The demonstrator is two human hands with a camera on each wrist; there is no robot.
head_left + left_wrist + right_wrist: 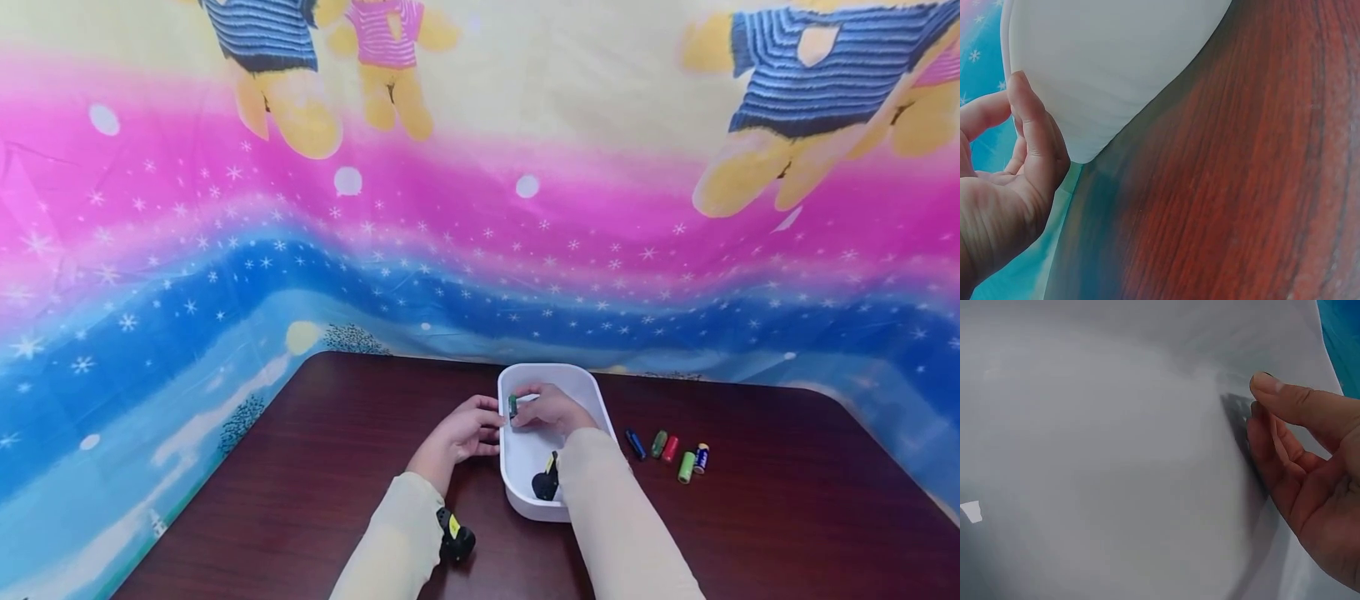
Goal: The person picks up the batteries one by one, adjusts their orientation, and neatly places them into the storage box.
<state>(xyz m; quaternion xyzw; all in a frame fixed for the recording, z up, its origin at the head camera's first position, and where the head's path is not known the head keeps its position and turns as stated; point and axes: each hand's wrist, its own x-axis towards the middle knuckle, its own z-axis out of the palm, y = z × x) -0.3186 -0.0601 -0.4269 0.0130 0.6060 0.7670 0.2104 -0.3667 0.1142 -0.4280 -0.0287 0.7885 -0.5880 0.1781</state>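
Note:
A white tub [592, 392] stands on the dark wooden table [315, 467]. My right hand [551, 408] hovers over the tub's far left part and pinches a small green battery [513, 406] upright near the rim. In the right wrist view, thumb and fingers of the right hand [1260, 403] close on a dark bit of the battery [1235, 407] above the tub's inside [1085, 456]. My left hand [465, 429] grips the tub's left side. In the left wrist view its thumb [1029, 125] presses the tub's outer wall [1116, 62].
Several batteries lie in a loose row right of the tub: blue [635, 443], green [658, 443], red [670, 448], another green [686, 467], blue-and-white [701, 457]. A colourful cloth [480, 250] hangs behind the table's far edge.

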